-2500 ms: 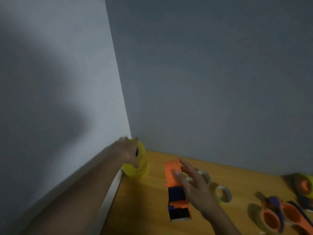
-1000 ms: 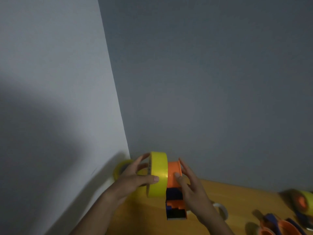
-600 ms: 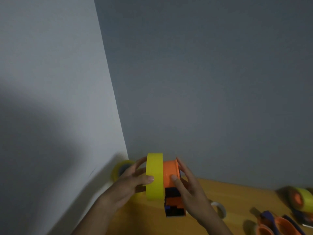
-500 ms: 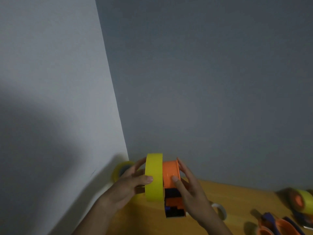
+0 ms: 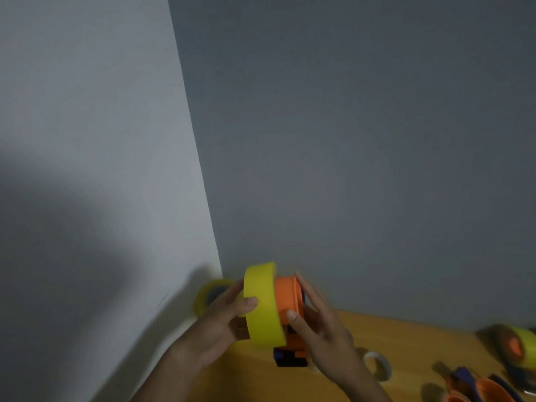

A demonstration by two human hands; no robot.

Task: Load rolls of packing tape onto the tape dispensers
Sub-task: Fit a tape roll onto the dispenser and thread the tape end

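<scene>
Bright yellow tape roll [image 5: 262, 303] — upright, broad-banded — against orange dispenser [image 5: 287, 298].

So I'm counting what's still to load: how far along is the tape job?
Done: one dispenser at the far right already carries a yellow roll. In hand: the left hand presses a yellow roll against the orange dispenser that the right hand holds. Left: another roll in the corner, and roll-less dispensers at lower right.
</scene>
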